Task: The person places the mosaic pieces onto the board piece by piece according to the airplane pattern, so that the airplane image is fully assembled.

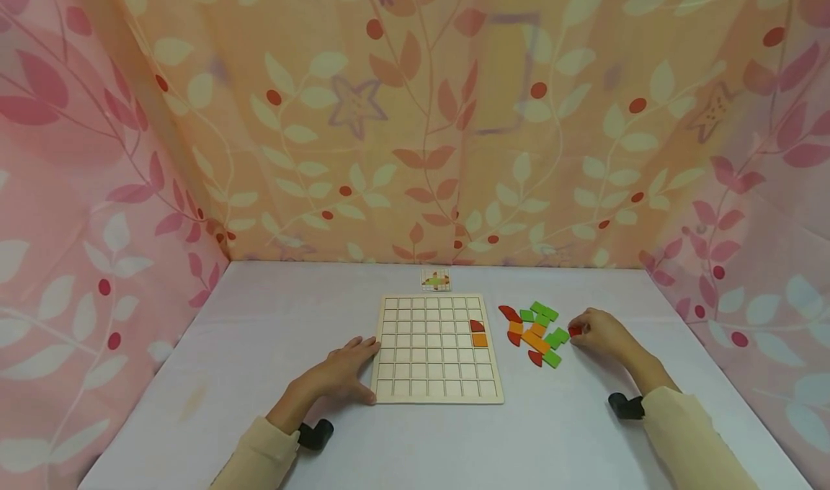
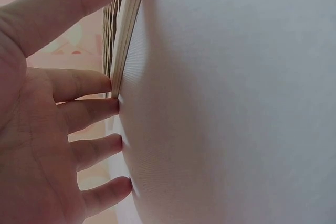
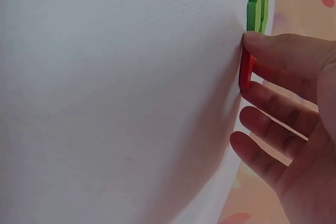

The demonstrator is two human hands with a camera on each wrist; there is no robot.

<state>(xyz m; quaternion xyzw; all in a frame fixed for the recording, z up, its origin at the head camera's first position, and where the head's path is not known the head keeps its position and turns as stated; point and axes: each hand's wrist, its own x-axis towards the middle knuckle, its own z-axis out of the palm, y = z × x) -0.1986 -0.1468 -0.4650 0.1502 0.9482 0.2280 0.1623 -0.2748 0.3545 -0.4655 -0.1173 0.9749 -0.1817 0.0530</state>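
A wooden grid board (image 1: 428, 356) lies on the white table, with a red curved-edge piece (image 1: 477, 326) and an orange square (image 1: 479, 340) set in cells near its right side. My left hand (image 1: 333, 372) rests at the board's left edge, fingers spread; in the left wrist view its fingertips (image 2: 113, 106) meet the table beside the board's side. To the right of the loose pieces, my right hand (image 1: 603, 333) pinches a red piece (image 3: 245, 71) between thumb and fingers, low at the tabletop. The red piece is partly hidden by the fingers.
Several loose green (image 1: 545, 311), orange (image 1: 535, 342) and red pieces (image 1: 534, 358) lie in a cluster right of the board. A small pattern card (image 1: 436, 280) lies behind the board. Patterned cloth (image 1: 415, 151) hangs at the back and both sides.
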